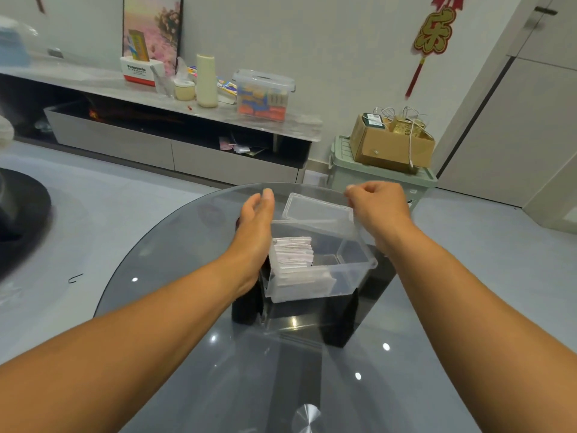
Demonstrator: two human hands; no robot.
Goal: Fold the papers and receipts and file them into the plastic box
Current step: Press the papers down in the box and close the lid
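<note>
The right hand (376, 204) fingers pinch the clear plastic lid (315, 214) over the clear plastic box (321, 270) of folded receipts (295, 253); left hand (257, 214) fingers straight, together, beside it.

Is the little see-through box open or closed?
Open. The clear plastic box shows folded white papers inside, and its clear lid is raised off the rim, pinched by the right hand.
</note>
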